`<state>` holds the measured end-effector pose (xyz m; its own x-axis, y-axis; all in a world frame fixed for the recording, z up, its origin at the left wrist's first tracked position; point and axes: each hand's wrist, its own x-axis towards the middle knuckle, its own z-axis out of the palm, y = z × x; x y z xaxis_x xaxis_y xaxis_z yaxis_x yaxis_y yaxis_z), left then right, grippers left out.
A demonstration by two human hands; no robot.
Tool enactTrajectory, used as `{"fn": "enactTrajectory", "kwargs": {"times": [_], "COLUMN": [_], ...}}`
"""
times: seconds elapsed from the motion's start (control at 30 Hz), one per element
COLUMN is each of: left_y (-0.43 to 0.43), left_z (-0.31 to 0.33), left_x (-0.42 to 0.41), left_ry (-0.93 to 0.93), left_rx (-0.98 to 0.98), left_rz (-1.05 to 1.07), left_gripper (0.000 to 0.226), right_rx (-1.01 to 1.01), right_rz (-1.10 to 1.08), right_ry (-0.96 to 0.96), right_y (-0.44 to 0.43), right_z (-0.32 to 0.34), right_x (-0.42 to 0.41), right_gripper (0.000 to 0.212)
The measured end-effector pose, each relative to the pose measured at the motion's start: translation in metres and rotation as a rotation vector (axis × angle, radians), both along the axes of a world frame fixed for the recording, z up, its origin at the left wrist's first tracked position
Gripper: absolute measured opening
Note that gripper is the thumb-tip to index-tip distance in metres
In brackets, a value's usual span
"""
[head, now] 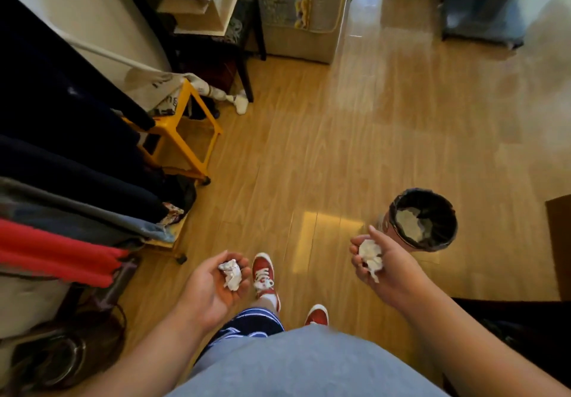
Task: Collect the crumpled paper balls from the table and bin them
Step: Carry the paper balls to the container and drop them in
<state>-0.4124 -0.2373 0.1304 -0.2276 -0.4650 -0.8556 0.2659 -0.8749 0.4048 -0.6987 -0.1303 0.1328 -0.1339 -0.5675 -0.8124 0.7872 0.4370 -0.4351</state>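
Observation:
My left hand (213,285) is palm up with its fingers curled around a white crumpled paper ball (231,273), low in the middle of the view. My right hand (386,267) cups another white paper ball (370,254), also palm up. A round bin (432,243) with a black liner stands on the wooden floor just beyond and to the right of my right hand. White crumpled paper (409,220) lies inside it. The table is not in view.
A rack of hanging clothes (61,186) fills the left side, with a yellow stool (182,131) behind it. My red shoes (264,273) stand on the wooden floor between my hands. A brown edge (559,242) sits at the far right; a chair and a covered appliance stand at the back.

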Motion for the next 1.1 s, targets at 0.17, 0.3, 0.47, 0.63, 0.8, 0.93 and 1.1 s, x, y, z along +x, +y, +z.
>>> {"fn": "enactTrajectory", "kwargs": {"times": [0.17,0.3,0.47,0.63,0.8,0.93,1.1], "left_y": [-0.081,-0.167,-0.263,-0.327,-0.362,-0.378,-0.399], "left_z": [-0.018,-0.024,-0.010,0.007,0.011,0.011,0.012], "left_x": [-0.014,-0.047,-0.115,-0.215,-0.336,-0.430,-0.514], "left_ry": [-0.028,-0.029,0.005,0.048,0.087,0.095,0.048], "left_rx": [0.023,0.028,0.004,-0.042,-0.036,-0.047,-0.047], "left_rz": [0.005,-0.073,-0.257,-0.469,-0.599,-0.673,-0.695], "left_gripper": [0.036,0.032,0.032,0.032,0.031,0.031,0.030], "right_rx": [-0.022,0.015,0.061,0.098,0.172,0.202,0.184], "right_rz": [0.026,-0.044,-0.181,-0.387,-0.550,-0.633,-0.656], "right_ry": [0.021,0.032,0.020,-0.016,-0.023,-0.063,-0.102], "right_y": [-0.104,-0.168,-0.208,-0.203,-0.194,-0.202,-0.237], "right_z": [0.001,-0.002,0.004,0.004,-0.008,-0.022,-0.023], "right_x": [-0.024,-0.047,-0.085,-0.130,-0.184,-0.243,-0.334], "right_gripper": [0.033,0.032,0.032,0.032,0.032,0.032,0.033]}}
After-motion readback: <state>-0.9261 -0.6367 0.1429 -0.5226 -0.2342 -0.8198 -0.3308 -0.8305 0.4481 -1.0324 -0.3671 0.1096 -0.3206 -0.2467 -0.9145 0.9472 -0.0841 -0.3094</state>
